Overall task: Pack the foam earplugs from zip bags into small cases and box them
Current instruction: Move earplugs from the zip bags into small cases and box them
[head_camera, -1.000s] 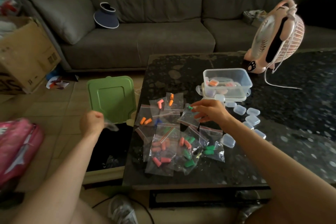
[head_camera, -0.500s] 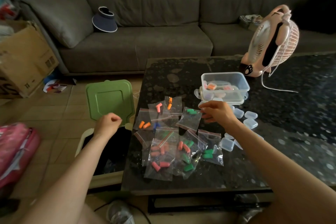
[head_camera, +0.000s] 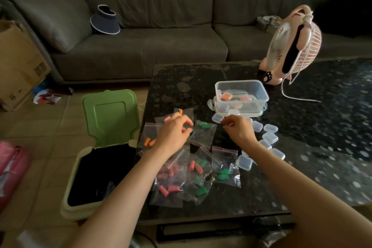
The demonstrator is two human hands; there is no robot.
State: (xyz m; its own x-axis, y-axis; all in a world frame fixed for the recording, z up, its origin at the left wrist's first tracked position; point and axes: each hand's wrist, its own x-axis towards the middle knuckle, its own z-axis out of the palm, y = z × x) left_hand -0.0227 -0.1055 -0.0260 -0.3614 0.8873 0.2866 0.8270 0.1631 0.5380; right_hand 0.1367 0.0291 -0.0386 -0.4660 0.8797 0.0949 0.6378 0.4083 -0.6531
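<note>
Head view, your items as they lie.

- Your left hand (head_camera: 173,135): fingers curled, tips at the left edge of the green-earplug bag (head_camera: 203,132). You cannot tell whether they pinch it.
- Your right hand (head_camera: 239,132): fingers curled, tips drawn together just right of that bag's top corner. Its grip is likewise unclear.
- Green-earplug bag: on the dark table (head_camera: 201,78), between your two hands.
- Other zip bags (head_camera: 175,179): overlapping heap under and in front of your left forearm, holding pink, orange and green plugs.
- Small cases (head_camera: 270,138): clear, scattered to the right of your right hand.
- Clear box (head_camera: 241,94): beyond your right hand, some cases inside.
- Pink fan (head_camera: 291,46): far side of the table.
- Bin (head_camera: 110,115): on the floor left of the table, green lid raised.
</note>
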